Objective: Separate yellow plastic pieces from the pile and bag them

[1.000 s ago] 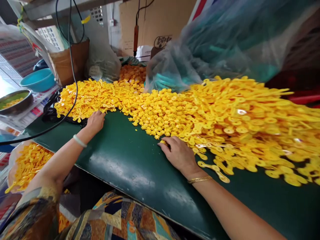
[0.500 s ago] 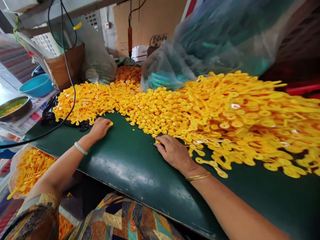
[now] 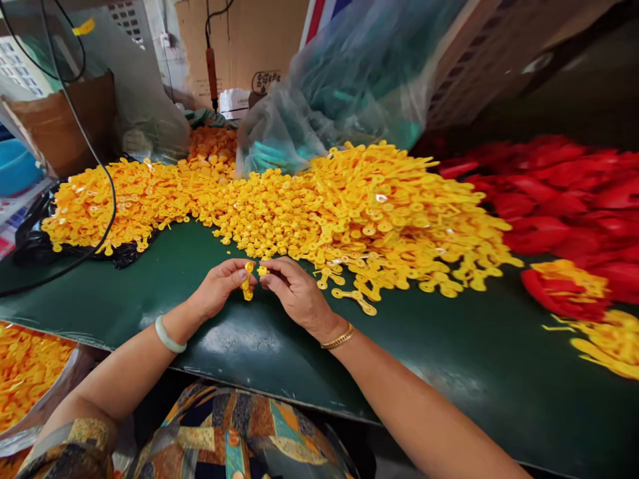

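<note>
Between the fingertips of my left hand (image 3: 223,285) is a yellow plastic link piece (image 3: 247,282), long and narrow with a round end, held roughly upright. My right hand (image 3: 295,293) pinches a small yellow plastic cap (image 3: 262,271) just to the right of it. The two parts are close together; whether they touch I cannot tell. Both hands are over the green tabletop (image 3: 279,366), in front of a heap of small yellow caps (image 3: 269,213). To the right of that heap lies a pile of long yellow link pieces (image 3: 389,213), with one stray link piece (image 3: 355,299) near my right wrist.
More yellow parts (image 3: 100,199) lie on black plastic at left, with a black cable (image 3: 112,193) hanging before them. An orange-handled screwdriver (image 3: 212,76) hangs at the back. Red pieces (image 3: 549,193) fill the right side. A bag of yellow parts (image 3: 30,372) stands below the table's left edge.
My hands were apart, the left by the left heap and the right at the small caps. Now they meet in front of me, each with a yellow part. The view has turned right.
</note>
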A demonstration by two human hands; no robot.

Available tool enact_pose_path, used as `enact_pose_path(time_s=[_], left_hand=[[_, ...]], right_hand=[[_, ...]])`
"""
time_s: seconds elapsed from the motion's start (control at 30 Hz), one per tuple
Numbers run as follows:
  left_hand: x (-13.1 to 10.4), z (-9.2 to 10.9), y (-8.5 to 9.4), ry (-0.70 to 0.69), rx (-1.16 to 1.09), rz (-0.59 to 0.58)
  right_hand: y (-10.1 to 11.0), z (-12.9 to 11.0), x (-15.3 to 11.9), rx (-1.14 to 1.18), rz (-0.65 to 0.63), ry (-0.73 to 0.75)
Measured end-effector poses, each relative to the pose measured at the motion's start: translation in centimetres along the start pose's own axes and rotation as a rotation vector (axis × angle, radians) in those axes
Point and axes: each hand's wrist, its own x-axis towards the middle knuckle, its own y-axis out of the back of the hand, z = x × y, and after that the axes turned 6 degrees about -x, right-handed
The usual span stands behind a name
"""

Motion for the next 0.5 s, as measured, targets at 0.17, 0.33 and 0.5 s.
enact_pose_path(time_s=[0.17, 0.33, 0.5], left_hand=[[-0.5, -1.1, -0.6, -0.048, 0.049, 0.023], [-0.8, -1.3, -0.7, -0.061, 0.078, 0.082], [-1.1, -1.8, -0.2, -0.091, 0.184, 0.103]], right_hand=[[-0.5, 0.2, -0.2, -0.094, 0.011, 0.076], [-1.1, 0.4, -0.3, -0.14, -0.018, 0.088], [-1.9, 0.8, -0.7, -0.198, -0.03, 0.108]])
